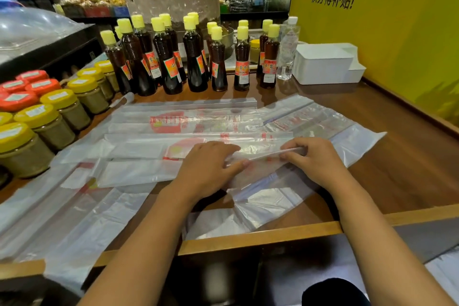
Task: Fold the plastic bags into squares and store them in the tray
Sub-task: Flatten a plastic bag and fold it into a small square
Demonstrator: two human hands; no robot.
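Several clear plastic bags with red print lie spread across the wooden counter (pixel 402 156). Between my hands runs a folded edge of one plastic bag (pixel 260 156), lifted slightly off the pile. My left hand (pixel 211 169) pinches that fold at its left end, fingers curled over it. My right hand (pixel 315 159) pinches the same fold at its right end between thumb and fingertips. A white rectangular tray (pixel 325 64) stands at the back right of the counter, against the yellow wall.
Dark sauce bottles with yellow caps (pixel 193 57) line the back of the counter. Jars with yellow and red lids (pixel 49 117) crowd the left side. A clear water bottle (pixel 288 49) stands beside the tray. More bags (pixel 74 218) hang over the counter's front edge.
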